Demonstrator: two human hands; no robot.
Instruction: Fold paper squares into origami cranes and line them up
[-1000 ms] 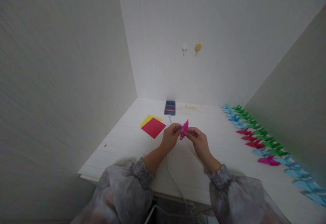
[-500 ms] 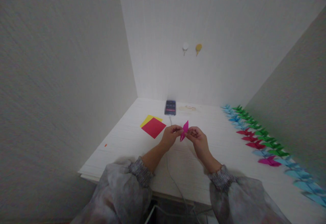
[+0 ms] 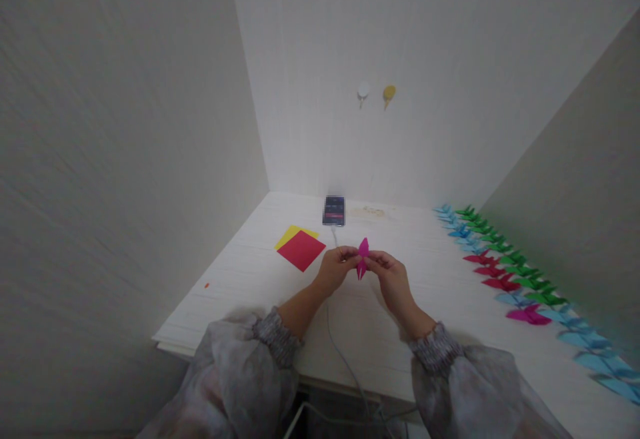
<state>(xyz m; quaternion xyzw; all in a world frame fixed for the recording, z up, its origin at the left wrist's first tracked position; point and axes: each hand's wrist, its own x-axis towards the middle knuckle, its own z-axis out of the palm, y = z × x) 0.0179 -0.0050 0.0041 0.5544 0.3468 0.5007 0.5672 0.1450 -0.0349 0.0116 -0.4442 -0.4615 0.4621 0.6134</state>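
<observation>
Between my two hands, above the white table, is a magenta piece of folded origami paper (image 3: 363, 250), narrow and pointed, with its lower end split into two tips. My left hand (image 3: 336, 269) pinches its left edge between thumb and fingers. From the other side, my right hand (image 3: 392, 278) pinches the right edge the same way. The fingertips hide part of the paper's middle. Left of my left hand, a red paper square (image 3: 302, 250) lies flat, partly covering a yellow paper sheet (image 3: 287, 234).
A phone (image 3: 335, 211) with a lit screen lies at the back, its cable (image 3: 345, 359) running off the front edge. Rows of folded paper cranes in green (image 3: 520, 271), blue, red and magenta (image 3: 529, 315) line the right side. Two hooks (image 3: 389, 94) are on the back wall.
The magenta folded paper has turned slightly more upright and towards the camera. My right fingers have closed in straighter against its edge. Everything else stays in place.
</observation>
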